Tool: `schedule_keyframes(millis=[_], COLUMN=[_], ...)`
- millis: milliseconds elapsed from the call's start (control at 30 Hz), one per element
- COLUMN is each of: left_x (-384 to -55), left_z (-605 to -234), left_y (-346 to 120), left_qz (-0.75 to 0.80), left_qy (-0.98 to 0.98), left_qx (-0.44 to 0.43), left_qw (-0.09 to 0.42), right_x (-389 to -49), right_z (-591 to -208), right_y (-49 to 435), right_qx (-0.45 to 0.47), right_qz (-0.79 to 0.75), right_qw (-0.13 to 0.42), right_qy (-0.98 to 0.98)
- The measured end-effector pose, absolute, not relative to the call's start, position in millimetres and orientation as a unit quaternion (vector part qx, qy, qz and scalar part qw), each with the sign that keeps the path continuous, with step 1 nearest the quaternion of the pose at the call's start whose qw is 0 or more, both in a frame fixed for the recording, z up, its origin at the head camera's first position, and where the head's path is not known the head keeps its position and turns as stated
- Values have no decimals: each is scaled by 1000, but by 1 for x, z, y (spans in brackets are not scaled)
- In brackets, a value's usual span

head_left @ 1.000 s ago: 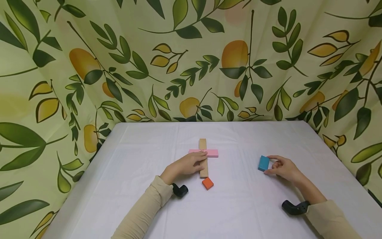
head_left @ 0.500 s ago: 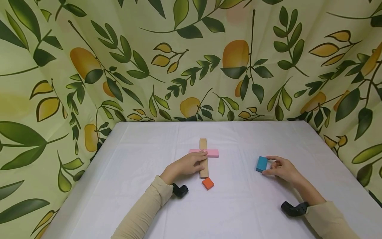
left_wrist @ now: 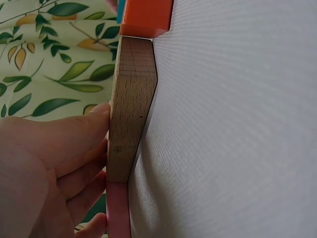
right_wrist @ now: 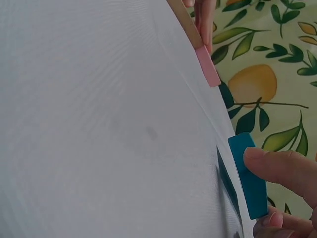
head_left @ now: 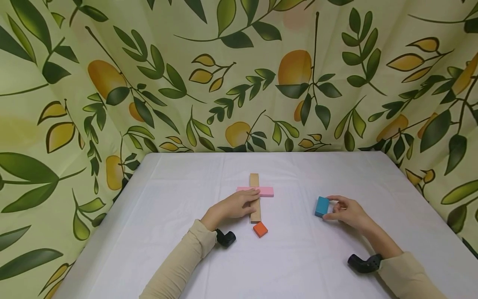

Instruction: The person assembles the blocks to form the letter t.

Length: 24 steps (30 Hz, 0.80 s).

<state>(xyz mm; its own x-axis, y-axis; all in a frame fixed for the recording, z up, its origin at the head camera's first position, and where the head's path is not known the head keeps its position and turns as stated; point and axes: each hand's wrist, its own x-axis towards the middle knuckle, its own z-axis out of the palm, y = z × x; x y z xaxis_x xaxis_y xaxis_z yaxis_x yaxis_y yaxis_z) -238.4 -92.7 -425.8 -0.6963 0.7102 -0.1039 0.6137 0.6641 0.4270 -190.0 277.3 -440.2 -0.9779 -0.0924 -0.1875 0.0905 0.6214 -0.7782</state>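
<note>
My right hand [head_left: 347,211] pinches a small blue block [head_left: 322,207] between thumb and fingers, to the right of the other blocks. In the right wrist view the blue block [right_wrist: 249,176] hangs just over the white cloth, with a dark shadow beneath. My left hand [head_left: 233,204] rests on a flat cross of blocks, its fingertips on top. The cross has plain wooden blocks [head_left: 255,214] running lengthwise and pink blocks [head_left: 266,192] across; the hand hides part of its middle. An orange block [head_left: 260,229] lies turned askew at the near end of the wooden block.
A white cloth covers the table [head_left: 179,178]. Behind and beside it hangs a curtain [head_left: 157,112] printed with leaves and fruit. A black wrist device shows at each wrist, the right one [head_left: 364,264] low beside the sleeve.
The right hand has carried the blue block a short way left, toward the cross. The left hand and the other blocks have stayed in place.
</note>
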Motion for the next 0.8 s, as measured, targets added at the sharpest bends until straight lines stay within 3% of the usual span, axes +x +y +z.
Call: schedule_keyframes(millis=[800], left_x=[-237], left_z=[-426], left_y=[-93], left_qz=[183], left_qy=[903], left_qx=[366], left_qw=[129], right_x=[-185], right_z=[-446], right_y=[250], right_qx=[-39], right_qz=[-480], right_qw=[112], right_qy=[869])
